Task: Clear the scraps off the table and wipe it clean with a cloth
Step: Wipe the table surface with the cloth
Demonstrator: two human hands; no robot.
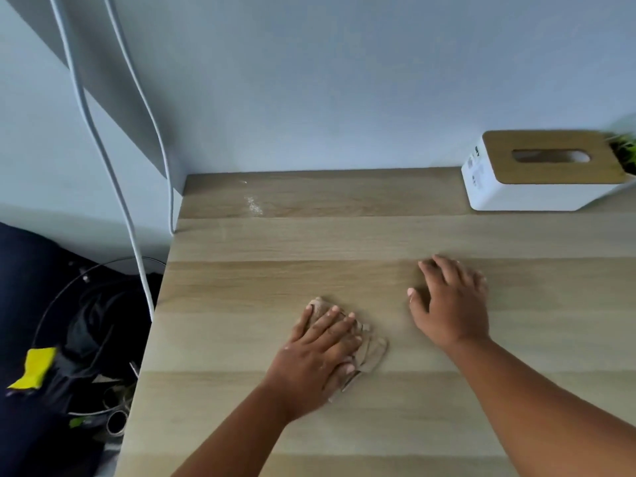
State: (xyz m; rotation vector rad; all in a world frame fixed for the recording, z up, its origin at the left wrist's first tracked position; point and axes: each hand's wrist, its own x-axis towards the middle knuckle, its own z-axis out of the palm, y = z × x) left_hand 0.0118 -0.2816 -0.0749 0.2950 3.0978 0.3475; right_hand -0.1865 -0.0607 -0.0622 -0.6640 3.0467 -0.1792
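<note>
While your left hand (321, 352) presses flat on the crumpled beige cloth (370, 349) and your right hand (451, 304) rests open and empty on the pale wooden counter (344, 235), you risk missing the white crumbs (254, 204) near the back edge.

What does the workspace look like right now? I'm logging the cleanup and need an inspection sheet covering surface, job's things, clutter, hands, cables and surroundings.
Surface: wooden table, with a pale powdery smear near its far left corner.
Job's things: beige cloth lying flat on the table.
Clutter: white tissue box with wooden lid at far right, green plant beside it.
Hands: left hand presses flat on the cloth; right hand rests open on bare wood.
Cables: two white cables hang down the wall, left of the table.
Surroundings: grey wall; bin holding scraps on the floor.
</note>
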